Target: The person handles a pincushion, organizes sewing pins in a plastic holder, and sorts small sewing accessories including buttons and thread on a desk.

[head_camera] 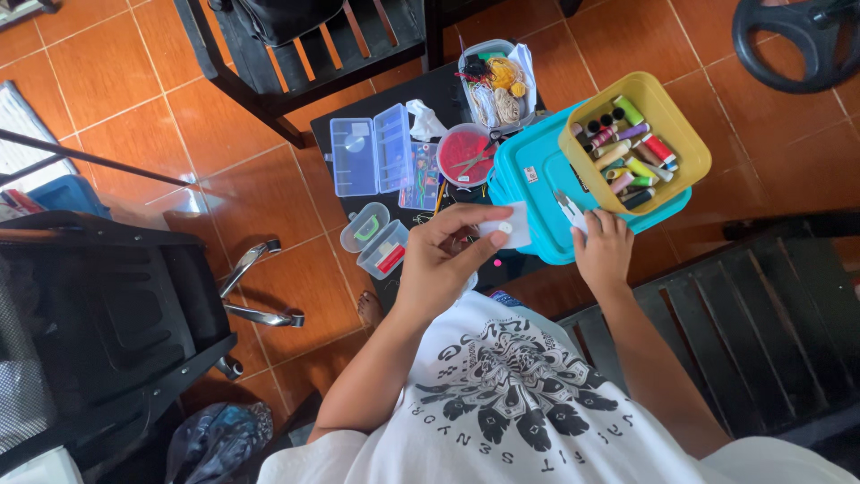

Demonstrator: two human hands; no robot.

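My left hand pinches a small white piece of fabric with a white button on it, held over the black table. My right hand grips small thread snips, their blades pointing up beside the fabric. Both hands hover just in front of a teal lidded box. On that box sits a yellow tub filled with several coloured thread spools.
On the table: a clear compartment case lying open, a small clear box, a red round lid with scissors, a tub of yarn and cords. Black slatted chairs stand behind and to the right. A black wheeled frame is at left.
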